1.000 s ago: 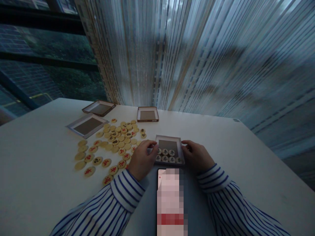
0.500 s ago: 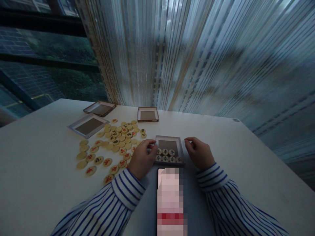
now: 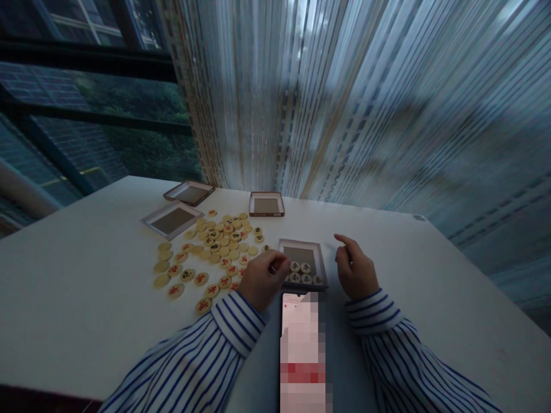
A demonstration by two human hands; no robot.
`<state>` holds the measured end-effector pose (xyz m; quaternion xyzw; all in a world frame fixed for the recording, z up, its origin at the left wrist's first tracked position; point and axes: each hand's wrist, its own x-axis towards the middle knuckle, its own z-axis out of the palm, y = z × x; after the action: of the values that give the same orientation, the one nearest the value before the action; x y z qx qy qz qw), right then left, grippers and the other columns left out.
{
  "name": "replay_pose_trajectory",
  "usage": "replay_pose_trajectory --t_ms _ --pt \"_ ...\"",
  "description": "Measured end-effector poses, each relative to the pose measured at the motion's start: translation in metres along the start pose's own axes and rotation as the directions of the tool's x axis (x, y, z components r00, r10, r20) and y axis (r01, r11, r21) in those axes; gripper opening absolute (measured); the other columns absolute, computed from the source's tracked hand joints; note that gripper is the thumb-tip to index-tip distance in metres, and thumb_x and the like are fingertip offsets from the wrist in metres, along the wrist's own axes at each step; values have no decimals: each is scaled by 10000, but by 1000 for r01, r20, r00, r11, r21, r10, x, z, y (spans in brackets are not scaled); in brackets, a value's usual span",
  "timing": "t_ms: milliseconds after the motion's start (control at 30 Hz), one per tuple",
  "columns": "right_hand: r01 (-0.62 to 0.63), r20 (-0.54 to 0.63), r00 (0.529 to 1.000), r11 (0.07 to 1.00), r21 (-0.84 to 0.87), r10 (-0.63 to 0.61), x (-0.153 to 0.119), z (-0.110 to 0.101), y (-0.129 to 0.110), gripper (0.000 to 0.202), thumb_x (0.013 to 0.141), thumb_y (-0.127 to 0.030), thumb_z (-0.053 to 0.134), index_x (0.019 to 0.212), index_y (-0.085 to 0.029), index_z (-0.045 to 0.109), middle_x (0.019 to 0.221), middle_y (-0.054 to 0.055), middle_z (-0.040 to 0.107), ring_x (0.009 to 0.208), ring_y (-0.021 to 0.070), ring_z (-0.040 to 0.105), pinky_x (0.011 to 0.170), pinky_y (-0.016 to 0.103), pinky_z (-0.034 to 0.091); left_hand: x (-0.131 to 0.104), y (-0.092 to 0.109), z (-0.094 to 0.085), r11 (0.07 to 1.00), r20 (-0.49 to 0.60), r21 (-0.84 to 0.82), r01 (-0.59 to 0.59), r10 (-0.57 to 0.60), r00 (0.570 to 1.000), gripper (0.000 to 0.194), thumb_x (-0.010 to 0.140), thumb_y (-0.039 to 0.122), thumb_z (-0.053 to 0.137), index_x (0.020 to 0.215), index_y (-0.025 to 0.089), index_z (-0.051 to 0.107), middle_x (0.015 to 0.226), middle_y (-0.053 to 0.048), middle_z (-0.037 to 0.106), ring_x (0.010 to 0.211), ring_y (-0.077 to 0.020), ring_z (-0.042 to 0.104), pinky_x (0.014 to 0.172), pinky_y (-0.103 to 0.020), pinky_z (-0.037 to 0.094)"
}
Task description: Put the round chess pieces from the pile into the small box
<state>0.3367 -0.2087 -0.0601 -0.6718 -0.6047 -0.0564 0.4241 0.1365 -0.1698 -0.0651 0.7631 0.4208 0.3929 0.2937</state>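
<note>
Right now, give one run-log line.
left hand: at box, left side | right hand: apart, right of box | inside: black-marked discs

Over the feed, I read the black character 卒 on the discs (image 3: 306,268) along the near edge of the tray (image 3: 319,261). Between the tray and the worktop's (image 3: 430,275) left edge, red-marked discs (image 3: 201,279) and black-marked discs (image 3: 187,275) were too small for me to read surely. Pixelation hid most of the phone's (image 3: 301,344) screen.
</note>
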Motion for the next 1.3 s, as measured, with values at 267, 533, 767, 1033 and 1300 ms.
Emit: replay_pose_trajectory --t_ms 267,533,767,1033,1300 --pt "19 14 1000 997 79 -20 0 0 3 312 809 -252 357 1036 -155 549 672 21 628 591 144 589 561 254 468 -12 2 0 997 5 -8 -71 71 997 196 811 294 496 768 163 635 652 -11 623 580 -118 540 556 -229 427" --pt "2 21 1000 997 78 -4 -1 -1 1 305 834 -291 360 967 -143 592 541 -7 588 484 128 556 473 224 445 -24 7 -16 997 29 21 -68 68 997 235 828 297 480 744 161 653 641 -19 635 596 -132 558 569 -241 427" --pt "37 -7 999 997 66 -36 -2 0 4 282 802 -276 413 973 -149 598 655 30 652 521 133 579 457 229 450 -37 11 -38 992 104 51 -115 109 989 133 805 238 524 801 185 646 706 -21 663 656 -136 592 629 -251 454" --pt "-2 -29 1000 996 94 4 -3 0 0 268 828 -296 408 962 -177 608 624 17 643 522 135 572 461 235 452 -43 4 -67 989 138 97 -110 97 986 181 830 262 492 734 182 623 738 -44 663 698 -154 597 660 -281 463" --pt "122 -27 992 989 87 -120 3 -1 2 253 781 -296 467 961 -174 595 796 75 688 708 193 635 586 317 518 -32 -6 -98 989 66 145 -33 24 998 151 790 282 532 808 186 646 767 -42 681 710 -164 619 671 -287 483"
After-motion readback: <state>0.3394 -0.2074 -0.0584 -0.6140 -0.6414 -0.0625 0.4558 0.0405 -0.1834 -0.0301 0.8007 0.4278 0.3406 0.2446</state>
